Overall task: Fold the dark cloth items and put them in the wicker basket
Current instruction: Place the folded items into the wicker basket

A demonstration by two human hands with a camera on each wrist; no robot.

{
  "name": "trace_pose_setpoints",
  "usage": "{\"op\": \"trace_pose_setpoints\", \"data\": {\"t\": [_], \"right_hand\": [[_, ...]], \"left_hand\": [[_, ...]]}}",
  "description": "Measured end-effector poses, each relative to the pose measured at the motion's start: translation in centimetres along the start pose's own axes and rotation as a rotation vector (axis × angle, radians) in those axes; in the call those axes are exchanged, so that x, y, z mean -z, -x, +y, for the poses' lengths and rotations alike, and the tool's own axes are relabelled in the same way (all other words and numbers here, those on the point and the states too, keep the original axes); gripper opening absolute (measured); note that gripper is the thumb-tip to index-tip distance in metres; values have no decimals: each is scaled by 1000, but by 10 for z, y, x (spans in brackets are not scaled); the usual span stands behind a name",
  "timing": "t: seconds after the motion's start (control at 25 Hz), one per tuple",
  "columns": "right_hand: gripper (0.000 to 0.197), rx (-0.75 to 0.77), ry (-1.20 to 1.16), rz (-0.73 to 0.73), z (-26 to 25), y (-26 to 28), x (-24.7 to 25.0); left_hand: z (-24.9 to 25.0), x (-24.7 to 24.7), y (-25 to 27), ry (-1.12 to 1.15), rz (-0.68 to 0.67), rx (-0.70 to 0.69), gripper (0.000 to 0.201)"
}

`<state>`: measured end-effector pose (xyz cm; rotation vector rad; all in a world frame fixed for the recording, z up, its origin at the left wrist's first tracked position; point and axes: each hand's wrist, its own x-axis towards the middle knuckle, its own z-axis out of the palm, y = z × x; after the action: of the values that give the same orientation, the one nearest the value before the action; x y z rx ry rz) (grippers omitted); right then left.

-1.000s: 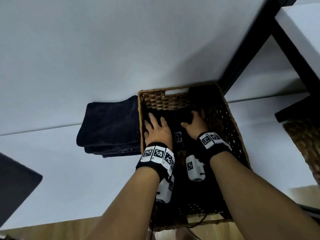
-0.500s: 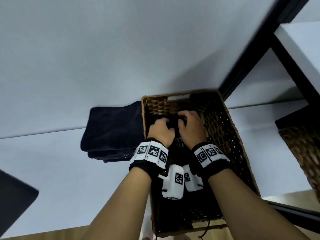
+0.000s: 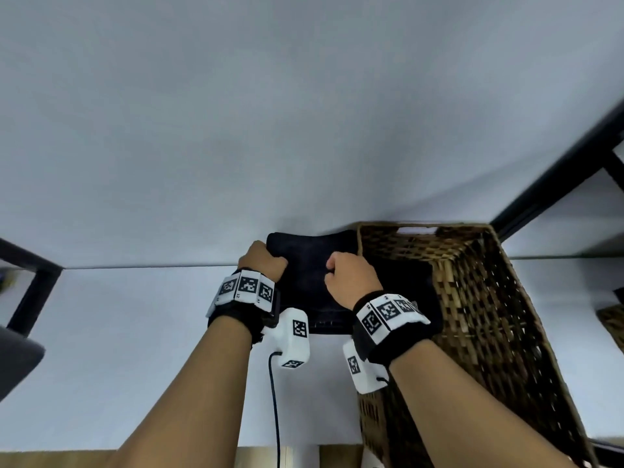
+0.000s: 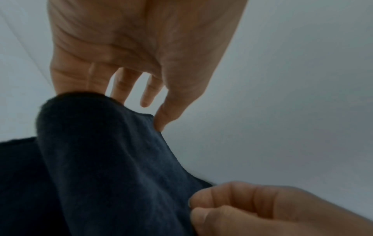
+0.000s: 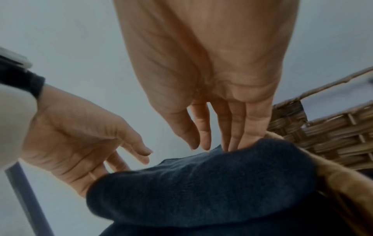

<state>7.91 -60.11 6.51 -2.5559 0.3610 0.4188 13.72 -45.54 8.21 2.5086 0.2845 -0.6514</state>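
A stack of folded dark cloth (image 3: pixel 310 282) lies on the white table, against the left wall of the wicker basket (image 3: pixel 472 298). My left hand (image 3: pixel 266 261) grips the stack's far left corner, with the thumb on the cloth (image 4: pixel 111 167) and the fingers behind it. My right hand (image 3: pixel 347 275) pinches the right side of the top layer next to the basket rim. In the right wrist view its fingers (image 5: pixel 248 127) come down onto the bulging cloth (image 5: pixel 201 183). The basket's inside is dark and I cannot make out what it holds.
A black shelf frame (image 3: pixel 557 177) rises behind the basket at the right. A second wicker basket (image 3: pixel 611 319) peeks in at the right edge. Another black frame (image 3: pixel 33 288) and a grey object (image 3: pixel 13 359) stand at the left. A black cable (image 3: pixel 275 400) hangs from my left wrist.
Both hands have come out of the basket and moved left onto the cloth stack beside it, where they now grip it. The view has shifted left.
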Motion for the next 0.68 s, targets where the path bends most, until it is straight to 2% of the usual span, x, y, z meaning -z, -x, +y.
{"op": "trace_pose_setpoints", "data": {"t": [0.16, 0.44, 0.48, 0.6, 0.68], "right_hand": [[25, -31, -15, 13, 1, 2, 1], [28, -35, -127, 55, 10, 6, 2], [27, -34, -173, 74, 13, 7, 2], [23, -52, -352, 208, 24, 6, 9], [29, -120, -582, 255, 27, 5, 21]], "left_hand": [[10, 11, -4, -31, -60, 47, 26], [22, 6, -8, 218, -181, 85, 60], [25, 7, -5, 250, -176, 63, 59], [44, 17, 14, 283, -107, -127, 41], [65, 29, 38, 356, -125, -255, 35]]}}
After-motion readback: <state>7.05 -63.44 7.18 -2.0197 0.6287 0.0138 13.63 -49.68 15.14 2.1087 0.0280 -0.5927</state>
